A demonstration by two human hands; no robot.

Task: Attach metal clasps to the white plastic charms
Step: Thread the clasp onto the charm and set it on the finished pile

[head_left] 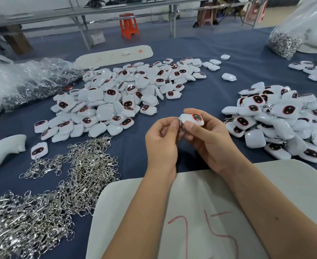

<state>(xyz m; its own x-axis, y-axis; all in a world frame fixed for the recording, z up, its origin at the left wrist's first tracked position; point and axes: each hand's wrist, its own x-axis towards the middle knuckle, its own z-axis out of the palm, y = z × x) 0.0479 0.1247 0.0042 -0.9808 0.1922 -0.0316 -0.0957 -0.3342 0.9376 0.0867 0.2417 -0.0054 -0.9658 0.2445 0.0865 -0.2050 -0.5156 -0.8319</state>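
My right hand [208,139] grips a white plastic charm [192,119] with a dark, red-rimmed face, held above the blue table. My left hand [161,141] pinches a metal clasp [181,126] against the charm's left edge; most of the clasp is hidden by my fingers. A big heap of loose charms [120,98] lies beyond my hands. A second heap of charms [277,124], with clasps showing among them, lies to the right. A pile of silver clasps [47,195] spreads over the near left of the table.
A white board [200,202] with red writing lies under my forearms. Clear plastic bags [23,81] sit at the left, a bag of metal parts [284,40] at the far right. One charm with a clasp [39,150] lies by the pile. An orange stool [129,25] stands behind.
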